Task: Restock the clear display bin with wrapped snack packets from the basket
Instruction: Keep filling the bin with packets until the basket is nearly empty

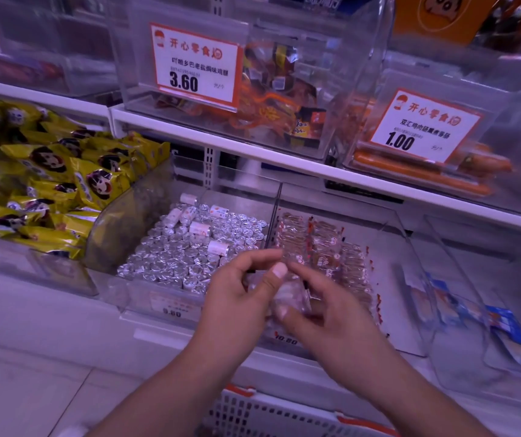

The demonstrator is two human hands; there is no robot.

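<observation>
While both hands are meeting over the front edge of the clear display bin (410, 247), the left hand (237, 298) is pinching a bundle of wrapped snack packets (287, 298) between thumb and curled fingers, so its grip is clamped on the bundle. The right hand (331, 320) is curling its fingers round the same bundle from the other side, its grip likewise closing on the blurred clear wrappers. Inside the bin, rows of clear packets with red ends (325, 250) are lying side by side, filling the back and middle and leaving bare floor at the right. A thin divider is separating this bin from the neighbouring compartment, where silver foil-topped cups (190, 250) are packed tightly. Further left, yellow packets (48, 184) are piling up in another bin. On the shelf above, two price cards reading 3.60 (194, 66) and 1.00 (423, 127) are standing in front of clear boxes. At the bottom edge, the white basket (268, 414) with orange trim is sitting below the forearms.
</observation>
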